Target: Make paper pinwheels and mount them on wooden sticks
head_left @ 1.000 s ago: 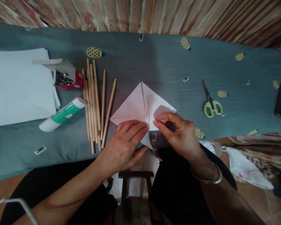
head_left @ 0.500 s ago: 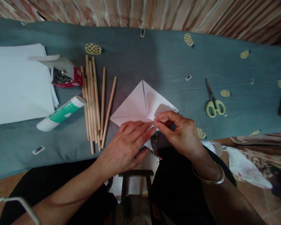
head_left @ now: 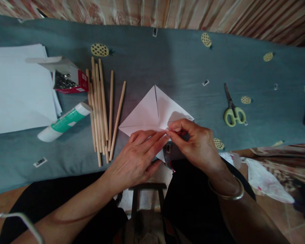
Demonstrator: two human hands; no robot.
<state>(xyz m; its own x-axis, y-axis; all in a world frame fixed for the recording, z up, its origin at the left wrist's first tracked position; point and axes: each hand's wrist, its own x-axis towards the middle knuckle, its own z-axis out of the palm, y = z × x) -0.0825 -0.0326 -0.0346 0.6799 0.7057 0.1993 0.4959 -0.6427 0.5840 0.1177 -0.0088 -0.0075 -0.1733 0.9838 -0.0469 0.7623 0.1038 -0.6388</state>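
left hand (head_left: 138, 156): fingertips have slid right over the last second, now meeting those of the right hand (head_left: 197, 144). white paper (head_left: 142, 113), just right of the wooden sticks (head_left: 100, 108): folded diamond shape, dark line running from the far corner toward the centre, thinner line in from the left corner; near part mostly covered. containers, near to far: green-and-white tube (head_left: 67, 121), left of the sticks, contents not visible; red-and-white box (head_left: 83, 80), same side of the sticks but farther off, flap raised, small shiny metal pieces (head_left: 64, 80) inside. paper relative to hands: under the left, which lies palm down, fingers extended; right thumb and index finger pinched together on it, exact hold partly hidden.
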